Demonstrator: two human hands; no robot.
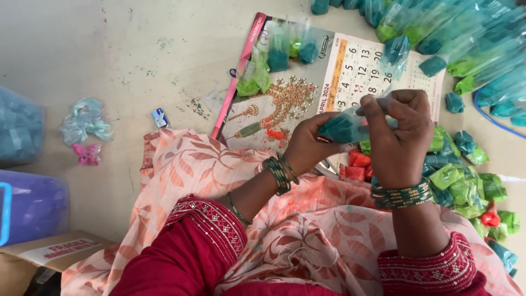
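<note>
Seen from above, a person seated on the floor (pixel 109 49) works a small clear packet of teal powder (pixel 341 129) between both hands, held just over the lap and in front of a wall calendar (pixel 307 93) lying flat on the floor. The left hand (pixel 307 145) has its grip closed around the packet's filled lower end, thumb and fingers wrapped on the teal bulge; the right hand (pixel 400 134) is closed on the packet's clear upper part, pinching the plastic between thumb and fingertips (the two hands nearly touch over the packet). Green and gold bangles (pixel 279 172) circle both wrists, above red embroidered sleeves, and a peach floral cloth (pixel 219 170) covers the lap. On the calendar stand a few more packets of green and teal powder (pixel 274 55). To the right lies a loose heap of green and teal packets (pixel 460 181), with red packets (pixel 357 167) just below the hands, and a larger pile of teal packets (pixel 471 38) spreads across the upper right. Off to the left sit a pink butterfly hair clip (pixel 87 153), a crumpled bit of pale plastic (pixel 85 123) and a purple container (pixel 33 211).
</note>
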